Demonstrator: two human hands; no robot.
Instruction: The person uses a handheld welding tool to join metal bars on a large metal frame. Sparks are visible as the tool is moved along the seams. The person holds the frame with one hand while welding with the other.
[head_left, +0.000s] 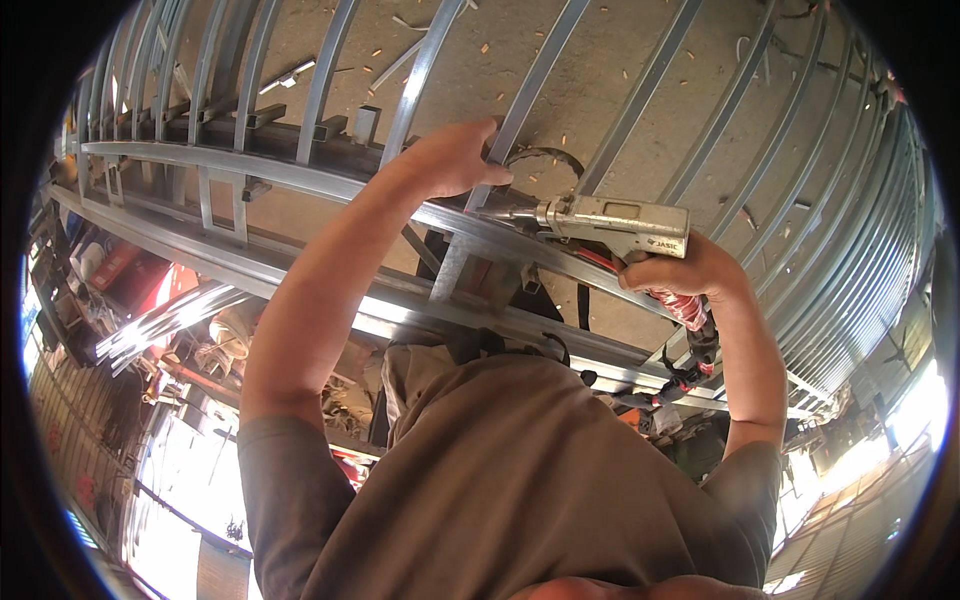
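Note:
My right hand (695,272) is wrapped round the handle of a pale, pistol-shaped welding gun (610,222). The gun lies level, its narrow nozzle (515,212) pointing left at the joint between an upright bar and a long rail. My left hand (455,162) grips the lower end of that square metal bar (525,105), just above the joint; some of its fingers are hidden behind the bar. Beneath both hands runs the long grey metal rail (330,183). A cable wrapped in red and black (705,350) hangs from the gun's handle.
Several parallel metal bars (640,100) extend away over a concrete floor (400,85) strewn with small bits and offcuts. A second rail (230,275) runs nearer my body. A black loop of strap or cable (550,153) lies beyond the nozzle. Shiny rods (175,320) lie at the left.

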